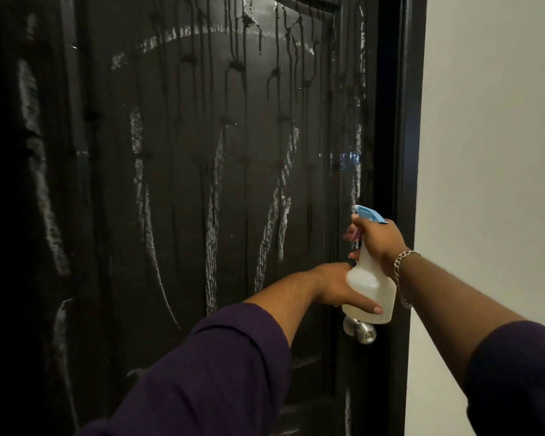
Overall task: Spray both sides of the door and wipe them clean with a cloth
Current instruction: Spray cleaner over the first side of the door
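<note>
A black panelled door (186, 184) fills most of the head view, wet with drip lines and pale smear streaks. My right hand (379, 243) grips the neck of a translucent white spray bottle (370, 289) with a blue trigger head, nozzle pointing left at the door. My left hand (334, 286) reaches across to the bottle's lower body, thumb resting on its front; the fingers behind it are hidden. A silver round door knob (361, 330) sits just below the bottle. No cloth is visible.
The black door frame (406, 152) runs down the right of the door. A plain white wall (491, 136) lies to the right of the frame. A metal chain bracelet (401, 269) hangs on my right wrist.
</note>
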